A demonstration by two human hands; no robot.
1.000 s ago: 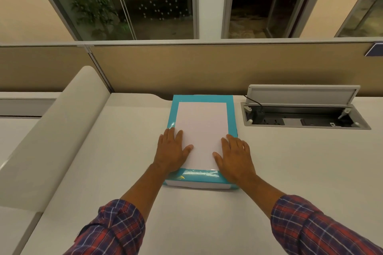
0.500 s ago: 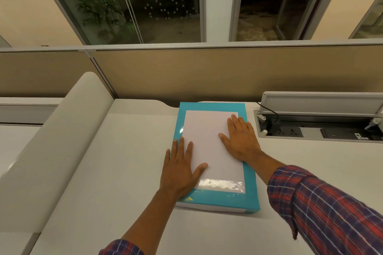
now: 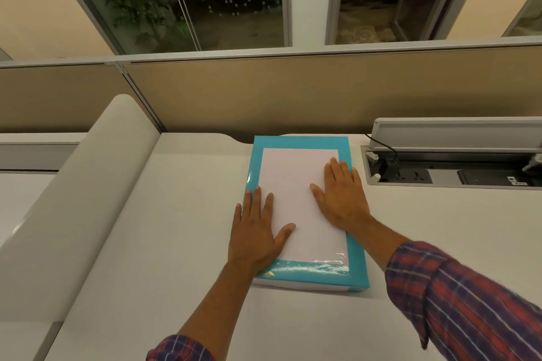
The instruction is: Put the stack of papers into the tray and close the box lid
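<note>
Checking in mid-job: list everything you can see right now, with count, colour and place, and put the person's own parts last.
box: 1, turquoise with white side, flat on the desk centre.
stack of papers: 1, white, lying on the box top.
desk: 1, off-white, under everything.
socket recess: 1, grey, set into the desk at right, flap raised, black plug inserted.
partition: 1, tan, behind the desk.
windows: dark glass, above the partition; a plant shows behind.
left hand: flat, on the stack's near left edge.
right hand: flat, on the stack's right side.
sleeves: 2, red-blue plaid.
</note>
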